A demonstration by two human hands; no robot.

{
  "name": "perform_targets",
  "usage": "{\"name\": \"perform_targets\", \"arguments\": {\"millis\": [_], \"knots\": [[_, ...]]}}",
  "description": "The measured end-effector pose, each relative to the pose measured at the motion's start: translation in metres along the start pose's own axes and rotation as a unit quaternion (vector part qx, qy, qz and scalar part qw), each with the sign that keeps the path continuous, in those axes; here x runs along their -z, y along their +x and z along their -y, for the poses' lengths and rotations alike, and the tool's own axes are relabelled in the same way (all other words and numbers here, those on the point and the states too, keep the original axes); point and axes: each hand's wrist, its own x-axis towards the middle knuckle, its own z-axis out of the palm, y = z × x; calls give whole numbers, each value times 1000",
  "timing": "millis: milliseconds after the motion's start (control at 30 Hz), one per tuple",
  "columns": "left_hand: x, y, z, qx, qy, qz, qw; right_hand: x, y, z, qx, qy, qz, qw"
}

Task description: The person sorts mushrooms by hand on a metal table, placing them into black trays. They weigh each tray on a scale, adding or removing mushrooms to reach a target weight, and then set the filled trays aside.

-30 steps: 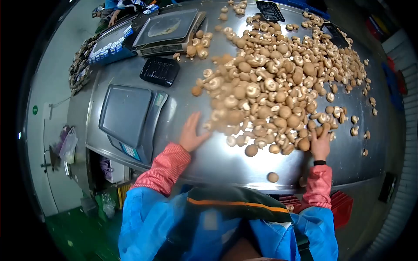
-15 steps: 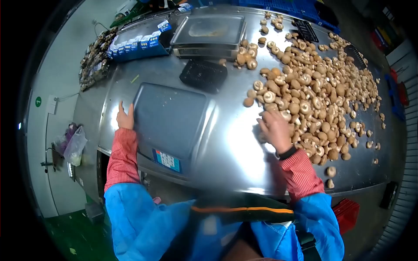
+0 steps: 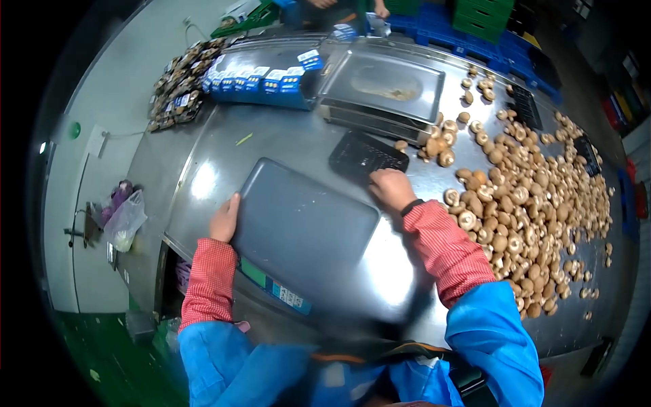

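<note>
My left hand point(image 3: 224, 218) is at the left edge of a weighing scale's grey platform point(image 3: 298, 224), with its fingers stretched out. Green and blue display panels show at the scale's near side. My right hand point(image 3: 392, 188) is at the near right edge of a black plastic tray point(image 3: 359, 159), fingers curled in against the rim; the fingertips are partly hidden. Beyond the tray stands a second scale with a steel top point(image 3: 383, 85). A big heap of brown mushrooms point(image 3: 536, 224) lies right of my right arm.
A blue box of labels point(image 3: 261, 88) stands at the back left, beside packed mushroom trays point(image 3: 183, 88). A few mushrooms point(image 3: 439, 144) lie by the steel scale. More black trays point(image 3: 525, 107) lie near the heap. Another person's hand point(image 3: 381, 9) shows at the far side.
My right hand has moved from the mushroom heap, leftward and away from me, to the black tray. My left hand stays by the grey scale. The view has shifted.
</note>
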Motion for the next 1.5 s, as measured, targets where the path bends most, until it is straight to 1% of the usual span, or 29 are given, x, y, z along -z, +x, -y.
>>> {"name": "perform_targets", "arguments": {"millis": [133,200,300,367,400,433,467,500,600,633,733,767,800,867,900,933,967,1000,1067,1100,1133,1167,1200,1267,1300,1400,1433,1467,1500], "knots": [[3,4,-3,33,-62,32,997,12,3,-9,-37,46,-17,998],[1,6,-2,39,-118,57,991,10,3,-7,-23,1,-16,1000],[0,5,7,23,-137,48,989,11,3,-1,-20,-3,-69,997],[7,9,17,17,-183,46,982,36,4,12,-4,-9,-148,989],[9,6,27,22,-204,45,978,53,-1,22,-6,-7,-174,985],[12,5,40,68,-281,94,953,72,-10,31,-17,9,-188,982],[14,3,55,113,-355,138,918,89,-20,38,-27,27,-203,978],[8,1,72,176,-344,112,915,102,-37,44,-70,72,-204,974],[-30,-15,104,189,-464,41,864,124,-108,57,-146,122,-214,958],[-28,-24,90,179,-450,25,875,128,-133,62,-173,134,-218,951],[-12,-40,53,237,-413,78,876,128,-200,77,-246,159,-257,921],[-15,-37,62,210,-432,111,870,128,-218,86,-278,149,-262,912],[-16,-44,53,199,-431,119,872,123,-234,88,-324,215,-261,883],[-15,-66,37,177,-427,134,876,120,-252,102,-362,202,-281,865],[-17,-69,46,170,-425,150,877,114,-260,105,-369,239,-295,848],[-23,-65,62,162,-421,169,876,114,-265,109,-362,233,-298,852],[-28,-62,70,152,-416,193,875,120,-263,118,-313,196,-321,872],[-26,-67,63,157,-410,176,881,129,-261,129,-268,155,-340,888],[-20,-67,53,118,-312,79,939,144,-263,147,-224,84,-307,921],[-19,-51,59,62,-309,-4,949,149,-267,152,-171,62,-297,937],[-2,-76,11,-39,-279,-109,953,151,-270,156,-114,42,-285,951],[8,-111,-36,-159,-313,-108,930,147,-274,164,-91,27,-272,958],[10,-145,-79,-221,-356,-44,907,142,-278,174,-65,15,-255,965],[-6,-198,-131,-215,-429,283,830,150,-283,193,10,-26,-163,986],[-20,-231,-161,-150,-407,366,824,140,-287,199,27,-42,-154,987],[-88,-269,-196,-62,-381,450,805,149,-301,211,-30,3,-127,991],[-106,-274,-199,-65,-364,475,799,162,-312,213,-119,-3,-129,985],[-121,-279,-203,-69,-346,499,792,171,-323,207,-185,14,-209,960],[-133,-288,-207,-91,-315,531,781,186,-334,205,-261,-41,-229,937]]}}
